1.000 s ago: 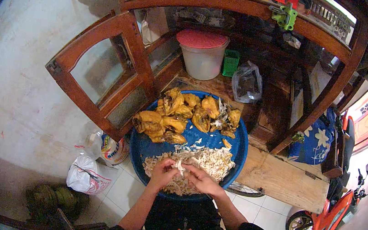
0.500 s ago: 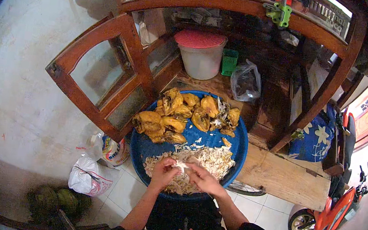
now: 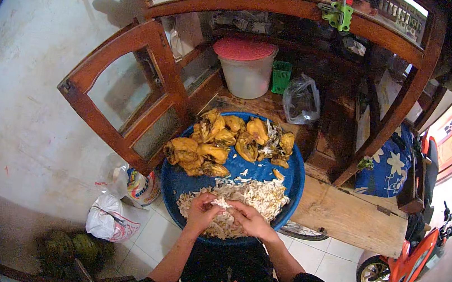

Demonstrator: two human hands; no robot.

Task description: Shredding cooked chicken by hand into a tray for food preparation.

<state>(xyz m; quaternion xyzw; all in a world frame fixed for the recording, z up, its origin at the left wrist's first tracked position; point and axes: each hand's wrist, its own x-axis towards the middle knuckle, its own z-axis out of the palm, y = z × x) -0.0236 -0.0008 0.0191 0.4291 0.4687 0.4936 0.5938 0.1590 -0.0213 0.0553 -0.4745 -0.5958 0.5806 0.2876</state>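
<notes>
A round blue tray (image 3: 175, 183) lies in front of me. Golden-brown cooked chicken pieces (image 3: 216, 152) fill its far side, some piled on each other. A heap of pale shredded chicken (image 3: 267, 198) covers the near side. Just over this heap, my left hand (image 3: 201, 212) and my right hand (image 3: 249, 218) almost meet. Between their fingertips they pinch a small whitish piece of chicken meat (image 3: 222, 203). Both hands are closed on it, thumbs and fingers pressed together.
Behind the tray, a wooden cart holds a white bucket with a red lid (image 3: 243, 69), a green basket (image 3: 281, 77) and a clear plastic bag (image 3: 301, 100). Its glazed door (image 3: 130, 92) hangs open at left. A wooden plank (image 3: 349, 215) juts out right; an orange motorbike (image 3: 406, 259) stands beyond.
My fingers have shifted slightly around the piece of meat, and the hands have stayed over the heap. The whole view has moved very slightly.
</notes>
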